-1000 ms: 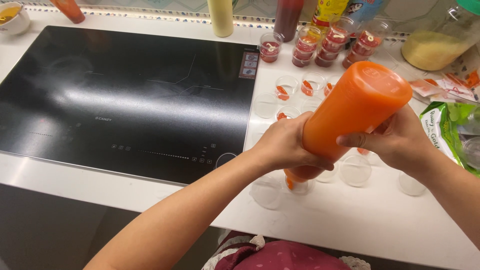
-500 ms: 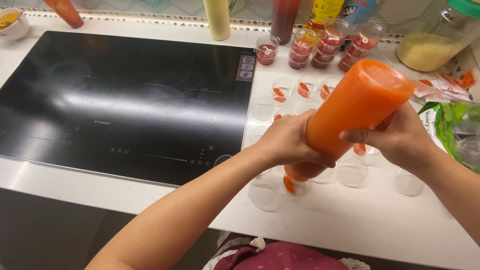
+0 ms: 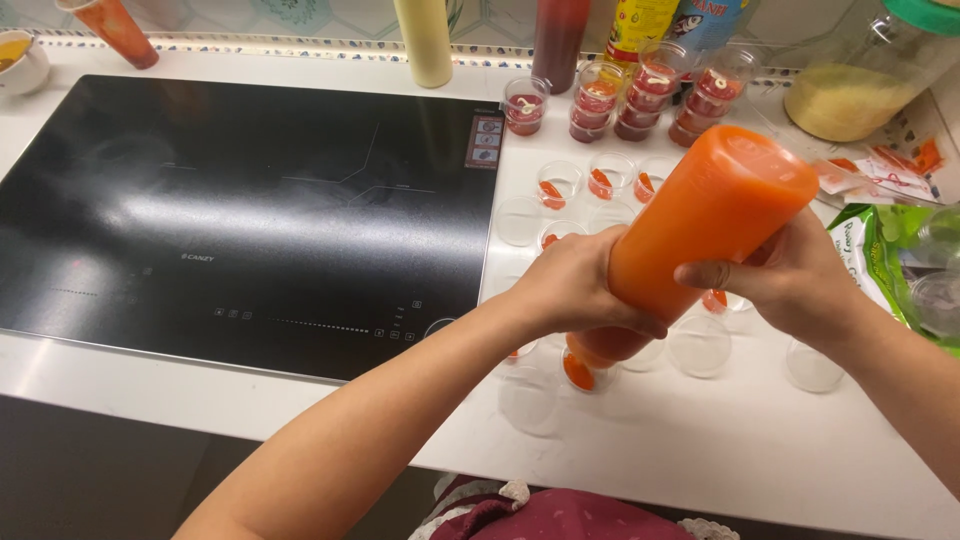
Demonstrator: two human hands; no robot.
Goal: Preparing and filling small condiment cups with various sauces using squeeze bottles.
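Both hands grip a large orange squeeze bottle (image 3: 700, 225), tipped nozzle-down. My left hand (image 3: 575, 285) wraps its lower part and my right hand (image 3: 785, 275) holds the upper side. The nozzle sits over a small clear cup (image 3: 582, 372) that has orange sauce in it. Around it on the white counter stand several more small clear cups, some holding a dab of orange sauce (image 3: 600, 183) and some empty (image 3: 700, 345). One empty cup (image 3: 527, 400) stands nearest me.
A black induction cooktop (image 3: 240, 210) fills the left of the counter. Along the back stand stacked lidded cups of red sauce (image 3: 640, 95), a cream bottle (image 3: 425, 40), a dark red bottle (image 3: 557, 40) and a big jar (image 3: 860, 85). Green packets (image 3: 880, 260) lie at right.
The bottle and both hands have shifted slightly toward me, and orange sauce now shows in the cup under the nozzle.
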